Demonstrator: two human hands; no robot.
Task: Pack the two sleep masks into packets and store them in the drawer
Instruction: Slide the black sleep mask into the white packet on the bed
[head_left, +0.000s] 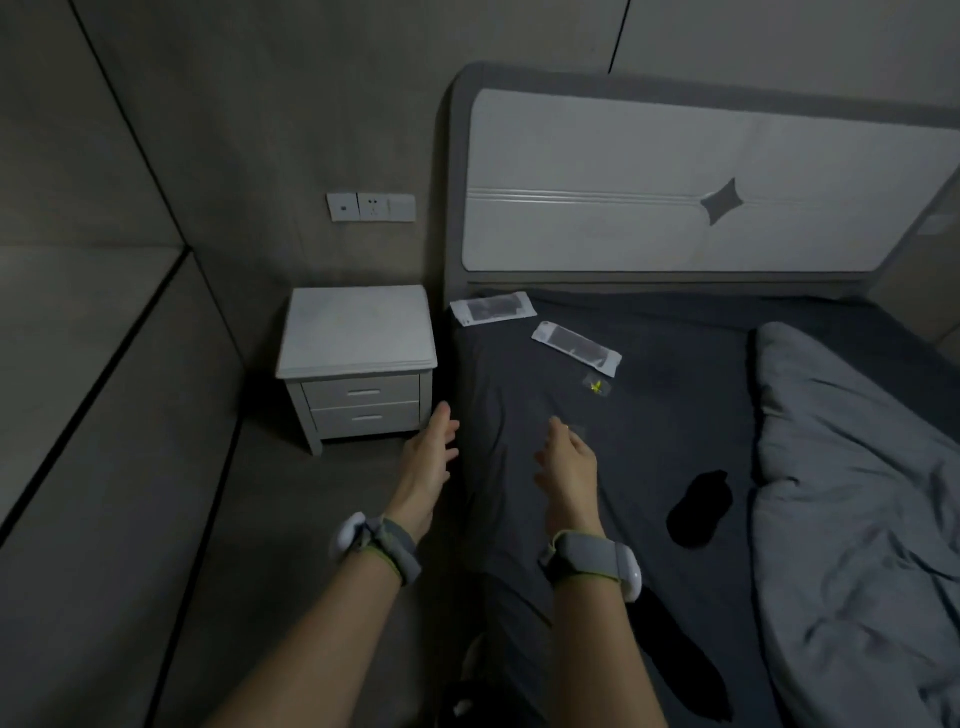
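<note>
Both hands, left (428, 457) and right (566, 465), hover open and empty over the bed's (675, 415) left edge, nightstand (358, 332) just beside.

We record two packets (491, 307) (576, 347) of glossy clear plastic, a sleep mask (698, 510) of matt black cloth, a bed sheet (649, 415) of dark matt cloth (creased), a grey quilt (857, 493) of soft rumpled cloth, and a nightstand (358, 332) painted smooth white.
</note>
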